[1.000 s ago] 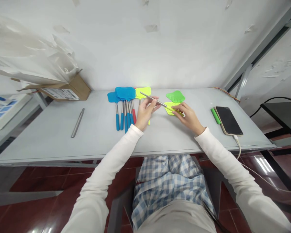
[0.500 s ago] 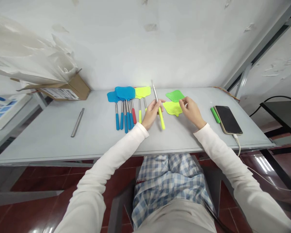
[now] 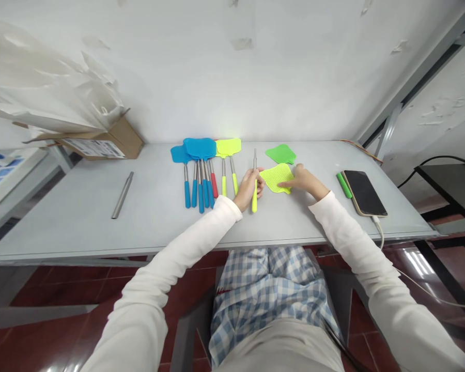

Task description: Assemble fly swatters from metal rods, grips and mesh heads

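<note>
My left hand [image 3: 248, 189] is closed around a fly swatter handle [image 3: 254, 199] with a yellow grip and a short metal rod pointing away from me. Just to its right lies a yellow perforated fly swatter head [image 3: 276, 176]. My right hand [image 3: 304, 182] grips this head at its right side, one digit lying over its surface; the other fingers are partly hidden. Behind it a green fly swatter head [image 3: 280, 153] rests on the table. Left of my left hand, several blue fly swatters [image 3: 200, 149] and yellow fly swatters [image 3: 228, 148] lie together, with a red handle [image 3: 214, 187] among them.
A metal tube [image 3: 123, 195] lies on the grey table [image 3: 170, 232] at left, near a cardboard box [image 3: 108, 142]. On the right are a green grip [image 3: 344, 185] and a phone [image 3: 364, 192] with a white cable [image 3: 380, 227]. A wall stands behind the table.
My left hand has turned the handle more upright in view and lowered it slightly. My right hand has moved onto the yellow head, which has shifted and turned slightly.
</note>
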A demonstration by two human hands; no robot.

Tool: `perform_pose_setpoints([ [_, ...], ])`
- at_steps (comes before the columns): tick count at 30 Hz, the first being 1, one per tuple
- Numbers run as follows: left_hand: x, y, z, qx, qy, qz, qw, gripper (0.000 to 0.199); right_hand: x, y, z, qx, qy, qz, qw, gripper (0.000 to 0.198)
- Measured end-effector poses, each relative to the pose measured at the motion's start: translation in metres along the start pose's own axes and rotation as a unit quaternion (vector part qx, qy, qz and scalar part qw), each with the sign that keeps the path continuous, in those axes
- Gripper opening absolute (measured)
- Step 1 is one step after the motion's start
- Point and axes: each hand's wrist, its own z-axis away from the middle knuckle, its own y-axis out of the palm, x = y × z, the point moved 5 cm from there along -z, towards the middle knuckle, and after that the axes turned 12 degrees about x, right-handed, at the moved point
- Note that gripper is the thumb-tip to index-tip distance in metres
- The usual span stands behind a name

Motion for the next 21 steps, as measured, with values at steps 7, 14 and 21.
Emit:
perform_pose_setpoints([
  [7,-0.004,0.003,0.008,0.032,0.020,0.021,0.999,0.014,-0.010,-0.017,0.001,0.094,-0.146,-0.265,0.948,0.043],
  [14,0.004,0.025,0.018,0.186,-0.079,0.058,0.978,0.020,0.015,-0.038,-0.038,-0.055,-0.298,-0.536,0.788,0.053],
  [21,0.006,0.035,0.024,0.222,-0.096,0.064,0.968,0.019,0.029,-0.020,-0.050,-0.044,-0.284,-0.612,0.736,0.051],
])
